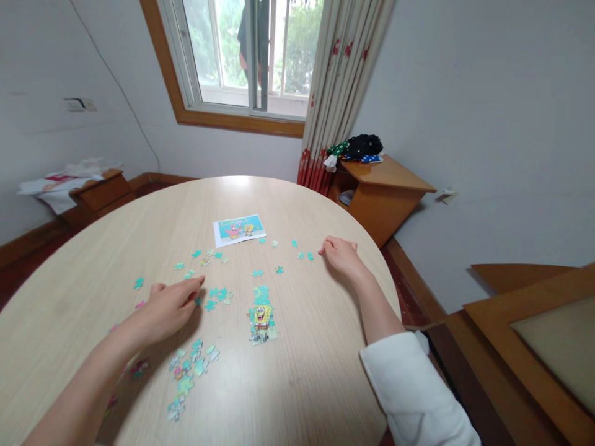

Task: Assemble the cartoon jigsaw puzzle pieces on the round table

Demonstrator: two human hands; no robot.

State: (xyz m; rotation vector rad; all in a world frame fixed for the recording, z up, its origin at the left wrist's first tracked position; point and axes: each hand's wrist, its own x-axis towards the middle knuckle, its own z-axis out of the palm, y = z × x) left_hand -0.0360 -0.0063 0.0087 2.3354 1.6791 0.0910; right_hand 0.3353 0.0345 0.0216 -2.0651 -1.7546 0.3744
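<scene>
My left hand (170, 308) hovers over or touches the table's left half, index finger stretched out and the others bent under it. Close to its fingertips lies a group of turquoise puzzle pieces (219, 295). My right hand (341, 254) is at the table's right side, fingers curled in; whatever they may hold is hidden. A few loose puzzle pieces (305, 256) lie just left of it. Between my hands is a partly joined jigsaw puzzle (263, 317) showing a yellow square cartoon figure. Beyond it rests a printed reference picture (239, 230) with cartoon figures.
More loose pieces (186, 378) are spread at the front left of the round table (320, 384). A small wooden cabinet (388, 176) with cloths on top stands behind right, beside a curtain (344, 74). A wooden chair (530, 322) is at the right.
</scene>
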